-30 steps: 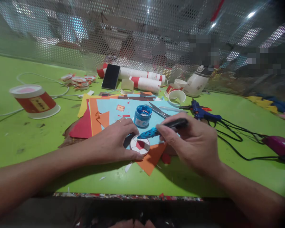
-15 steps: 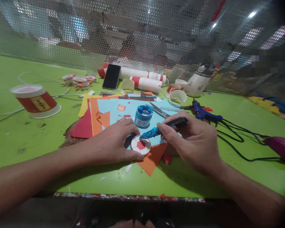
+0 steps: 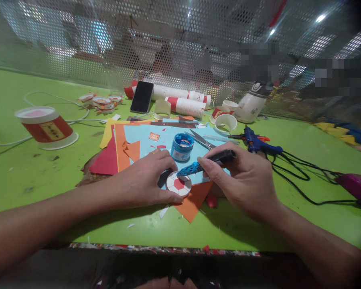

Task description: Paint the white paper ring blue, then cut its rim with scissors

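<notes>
Left hand [image 3: 152, 176]: fingers were half curled, gripping the disc [image 3: 179, 184] at its edge; a weak hold could let it turn.
Disc shape: flat, round, white with red hexagon, above orange paper [image 3: 195, 202].
Right hand [image 3: 243, 180]: fingers were pinched closed on the pen [image 3: 224, 157].
Pen texture: rough blue crust near the tip; if wet, it could smear the white.
Jar [image 3: 180, 154]: open, blue-stained; a knock could spill it.
Tube [image 3: 188, 107]: ribbed, white and red.
</notes>
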Demonstrator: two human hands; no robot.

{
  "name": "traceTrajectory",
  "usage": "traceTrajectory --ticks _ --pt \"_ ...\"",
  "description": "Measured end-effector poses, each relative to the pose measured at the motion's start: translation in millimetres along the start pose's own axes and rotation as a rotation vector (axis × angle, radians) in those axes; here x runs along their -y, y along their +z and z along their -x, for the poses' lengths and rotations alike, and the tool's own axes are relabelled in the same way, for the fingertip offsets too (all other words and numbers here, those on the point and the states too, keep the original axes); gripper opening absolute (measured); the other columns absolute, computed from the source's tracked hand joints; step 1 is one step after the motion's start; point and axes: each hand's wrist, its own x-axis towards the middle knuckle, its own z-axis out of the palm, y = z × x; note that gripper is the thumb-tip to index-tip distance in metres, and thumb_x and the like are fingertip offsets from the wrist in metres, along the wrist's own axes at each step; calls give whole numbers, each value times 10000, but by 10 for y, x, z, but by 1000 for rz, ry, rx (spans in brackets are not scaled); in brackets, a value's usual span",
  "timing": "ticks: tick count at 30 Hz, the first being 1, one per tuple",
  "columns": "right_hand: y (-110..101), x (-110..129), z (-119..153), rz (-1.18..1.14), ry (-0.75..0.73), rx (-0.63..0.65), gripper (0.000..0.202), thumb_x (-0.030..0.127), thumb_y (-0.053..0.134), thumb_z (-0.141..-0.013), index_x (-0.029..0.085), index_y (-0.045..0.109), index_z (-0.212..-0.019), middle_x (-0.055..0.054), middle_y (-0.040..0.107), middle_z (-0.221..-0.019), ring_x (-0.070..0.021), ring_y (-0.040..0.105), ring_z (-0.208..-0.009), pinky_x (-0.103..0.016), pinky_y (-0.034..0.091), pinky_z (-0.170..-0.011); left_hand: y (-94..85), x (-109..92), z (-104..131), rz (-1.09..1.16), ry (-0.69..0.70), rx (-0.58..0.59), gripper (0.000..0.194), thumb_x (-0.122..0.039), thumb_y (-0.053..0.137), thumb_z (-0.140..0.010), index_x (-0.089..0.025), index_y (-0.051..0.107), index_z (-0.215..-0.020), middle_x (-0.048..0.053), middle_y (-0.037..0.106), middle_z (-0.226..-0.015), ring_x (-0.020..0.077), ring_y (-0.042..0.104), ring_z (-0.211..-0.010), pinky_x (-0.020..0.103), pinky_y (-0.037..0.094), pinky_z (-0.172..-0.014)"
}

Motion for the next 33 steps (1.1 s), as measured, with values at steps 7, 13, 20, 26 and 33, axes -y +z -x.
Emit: traceTrajectory --ticks 7,13,20,26,33 --pt "13 4 -14 30 -25 13 132 290 671 -898 203 626 -809 13 675 -628 -129 625 -533 -240 464 -500 17 35 -1 -13 11 -8 404 -512 764 -736 -189 600 -915 98 569 -1078 307 522 -1082 465 470 -921" --pt "43 -6 -8 78 -78 -34 142 258 697 -873 204 614 -772 42 636 -571 -102 571 -483 -222 417 -461 9 24 -12 -12 10 -12 399 -522 737 -747 -187 619 -929 91 578 -1054 305 534 -1051 457 478 -891" --pt "-9 4 -18 -56 9 -188 186 318 716 -875 221 628 -743 33 639 -589 -124 592 -493 -259 487 -483 9 40 -5 -8 -6 -10 436 -547 746 -732 -193 607 -946 91 570 -1088 305 523 -1072 463 464 -920" --pt "-37 10 -32 -27 -34 -215 202 316 721 -872 231 623 -718 31 624 -584 -125 568 -483 -272 465 -469 13 48 4 1 -8 -1 446 -545 750 -733 -185 606 -954 90 567 -1081 293 538 -1042 443 469 -897" --pt "-34 34 -29 17 -25 -191 239 319 711 -872 240 588 -683 31 622 -577 -131 549 -488 -281 450 -481 13 55 1 -2 6 -14 440 -564 731 -739 -199 605 -950 83 586 -1085 290 543 -1039 430 472 -896"
